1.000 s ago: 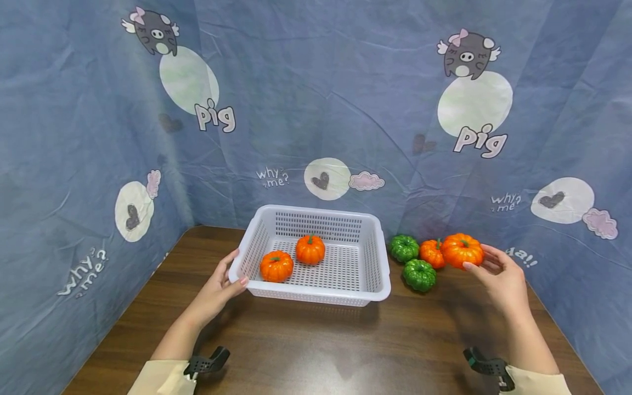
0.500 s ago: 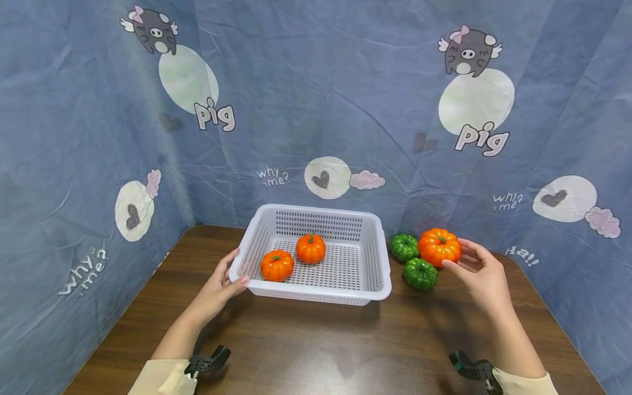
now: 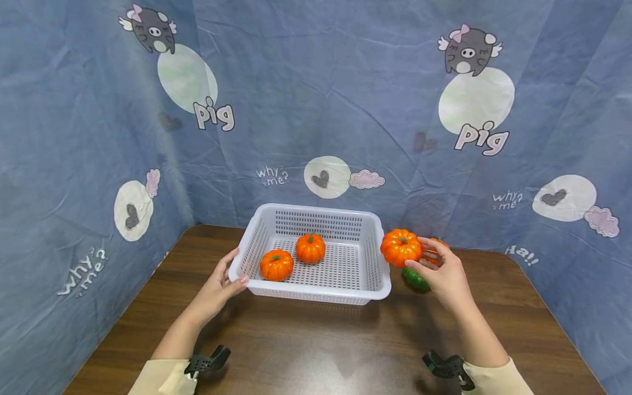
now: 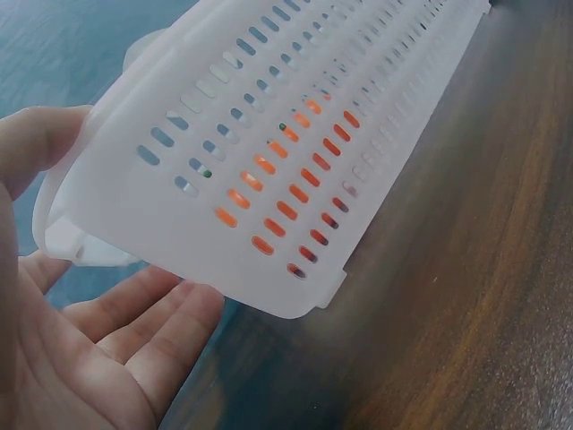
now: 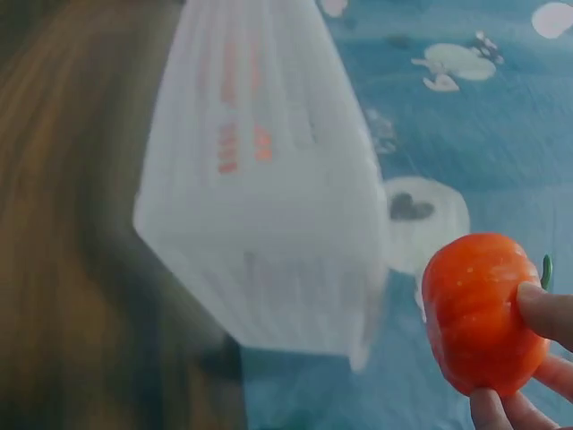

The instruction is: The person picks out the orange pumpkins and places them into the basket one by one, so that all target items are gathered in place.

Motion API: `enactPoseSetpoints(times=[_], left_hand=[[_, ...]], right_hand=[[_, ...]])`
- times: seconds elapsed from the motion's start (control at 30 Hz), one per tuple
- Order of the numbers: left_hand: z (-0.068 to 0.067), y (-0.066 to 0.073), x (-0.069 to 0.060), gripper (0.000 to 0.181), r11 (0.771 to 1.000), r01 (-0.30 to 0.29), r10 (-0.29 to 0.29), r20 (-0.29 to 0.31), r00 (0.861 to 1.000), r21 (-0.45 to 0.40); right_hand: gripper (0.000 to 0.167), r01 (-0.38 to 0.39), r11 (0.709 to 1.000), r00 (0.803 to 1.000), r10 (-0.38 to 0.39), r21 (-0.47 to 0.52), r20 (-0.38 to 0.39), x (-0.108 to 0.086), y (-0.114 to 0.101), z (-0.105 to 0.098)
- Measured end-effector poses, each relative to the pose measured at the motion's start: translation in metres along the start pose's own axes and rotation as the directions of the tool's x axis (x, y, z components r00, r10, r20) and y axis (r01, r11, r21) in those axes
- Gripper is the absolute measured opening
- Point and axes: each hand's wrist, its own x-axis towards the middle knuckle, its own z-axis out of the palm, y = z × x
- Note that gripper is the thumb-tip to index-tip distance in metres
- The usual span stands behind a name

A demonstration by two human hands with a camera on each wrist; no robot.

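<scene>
My left hand [image 3: 219, 282] grips the left end of a white perforated plastic basket [image 3: 316, 291], thumb on the rim and fingers against the end wall in the left wrist view [image 4: 206, 242]. Two small orange pumpkins lie inside, one near the front [image 3: 276, 265] and one farther back [image 3: 310, 248]. In my right hand [image 3: 444, 274] an orange pumpkin [image 3: 401, 248] is pinched between thumb and fingers, raised beside the basket's right rim. The right wrist view shows this pumpkin [image 5: 483, 313] apart from the basket wall, its green stem pointing sideways.
Behind the right hand, a green pumpkin [image 3: 416, 280] and part of another orange pumpkin [image 3: 438, 241] sit on the brown wooden table [image 3: 316, 345]. A blue patterned cloth [image 3: 345, 109] stands around the table's back and sides.
My right hand has carried the orange pumpkin leftward, from above the right-hand group to the basket's right rim. It now hides much of that group. The left hand and basket have stayed put.
</scene>
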Motion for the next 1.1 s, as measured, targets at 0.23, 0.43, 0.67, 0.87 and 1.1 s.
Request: enactPoseSetpoints(times=[0.23, 0.43, 0.67, 0.87, 1.1], left_hand=[[0.0, 0.0, -0.001, 0.079, 1.0, -0.001, 0.001, -0.001, 1.0, -0.011], [0.0, 0.0, -0.001, 0.079, 1.0, 0.0, 0.0, 0.0, 1.0, -0.004], [-0.001, 0.0, 0.0, 0.079, 1.0, 0.009, -0.009, -0.003, 1.0, 0.01], [-0.001, -0.001, -0.001, 0.079, 1.0, 0.004, -0.004, 0.001, 1.0, 0.006], [-0.001, 0.0, 0.0, 0.08, 1.0, 0.012, -0.012, 0.0, 1.0, -0.001]], right_hand=[[0.063, -0.025, 1.0, 0.999, 0.024, 0.016, 0.046, 0.003, -0.002, 0.027], [0.061, -0.016, 0.997, 0.998, 0.012, 0.072, 0.066, 0.005, -0.004, 0.044], [0.059, 0.0, 0.998, 0.995, -0.007, 0.067, 0.103, 0.006, -0.005, 0.061], [0.057, 0.026, 0.996, 0.992, -0.036, 0.082, 0.119, 0.008, -0.005, 0.071], [0.057, 0.026, 0.999, 0.987, -0.032, 0.042, 0.158, 0.013, -0.013, 0.084]])
